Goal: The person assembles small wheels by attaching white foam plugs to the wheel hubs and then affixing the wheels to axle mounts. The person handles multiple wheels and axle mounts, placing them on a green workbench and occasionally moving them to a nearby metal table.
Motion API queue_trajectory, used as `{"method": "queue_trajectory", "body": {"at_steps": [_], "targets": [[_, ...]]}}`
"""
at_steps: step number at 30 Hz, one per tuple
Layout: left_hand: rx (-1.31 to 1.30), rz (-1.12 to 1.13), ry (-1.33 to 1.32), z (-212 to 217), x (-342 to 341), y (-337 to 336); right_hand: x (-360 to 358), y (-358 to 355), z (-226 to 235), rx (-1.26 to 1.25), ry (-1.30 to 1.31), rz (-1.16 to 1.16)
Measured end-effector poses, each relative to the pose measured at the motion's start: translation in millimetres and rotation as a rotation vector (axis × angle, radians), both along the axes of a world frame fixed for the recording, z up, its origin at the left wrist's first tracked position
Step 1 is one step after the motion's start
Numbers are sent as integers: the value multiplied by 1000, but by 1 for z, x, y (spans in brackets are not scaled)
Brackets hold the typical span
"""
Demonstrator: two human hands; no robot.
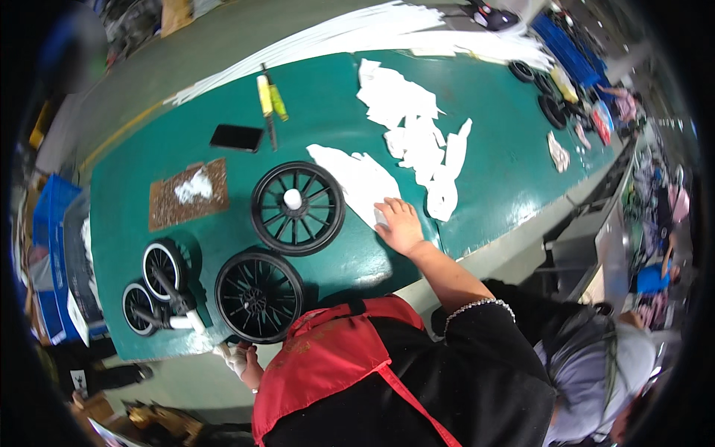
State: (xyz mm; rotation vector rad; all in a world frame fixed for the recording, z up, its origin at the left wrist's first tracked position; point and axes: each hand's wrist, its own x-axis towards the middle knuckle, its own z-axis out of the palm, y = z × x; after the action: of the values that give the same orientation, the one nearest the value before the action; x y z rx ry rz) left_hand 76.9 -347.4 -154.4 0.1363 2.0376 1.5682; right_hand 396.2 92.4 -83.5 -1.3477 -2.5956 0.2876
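Right hand (400, 226) reaching forward across the green table (506, 149), forearm stretched out from a black sleeve with a beaded cuff, palm down, fingers spread flat and pressed onto the near end of a white sheet (357, 179). Nothing pinched there.

Left hand (240, 360) low at the near table edge, mostly hidden by a red apron (335, 357); gloved in white by the look of it, something pale at the fingers, but whether spread or closed cannot be told.

Just left of the right hand, lying flat: a large black spoked wheel (298, 208) with a white hub cap at its middle. Nearer the body, a 2nd black spoked wheel (259, 295), close to the left hand. Further left, 2 smaller white-rimmed wheels (153, 283) joined on a black fork.

Beyond the pressed sheet, more white sheets (417, 127) scattered in irregular torn shapes toward the table's middle and far edge, some overlapping. On the left half, a brown rectangular mat (188, 194) with a crumpled white scrap on top. Behind it a flat black rectangle (237, 137), glossy, like a phone. Beside that, 2 yellow-handled tools (269, 100) laid side by side. At far left, off the table, a blue crate (51, 223).
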Motion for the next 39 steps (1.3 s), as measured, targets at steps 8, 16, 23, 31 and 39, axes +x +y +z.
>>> {"method": "queue_trajectory", "body": {"at_steps": [8, 16, 23, 31, 39], "targets": [[-153, 141, 13, -33, -31, 15, 107, 28, -3, 32, 136, -293], [-485, 30, 163, 30, 18, 75, 145, 145, 26, 335, 688, -810], [-146, 173, 77, 35, 60, 56, 12, 239, 21, 171, 539, -286], [-255, 328, 428, 103, 111, 30, -54, 276, 6, -53, -421, -139], [-173, 519, 100, 60, 164, -13, -60, 233, 24, -97, 499, 117]]}}
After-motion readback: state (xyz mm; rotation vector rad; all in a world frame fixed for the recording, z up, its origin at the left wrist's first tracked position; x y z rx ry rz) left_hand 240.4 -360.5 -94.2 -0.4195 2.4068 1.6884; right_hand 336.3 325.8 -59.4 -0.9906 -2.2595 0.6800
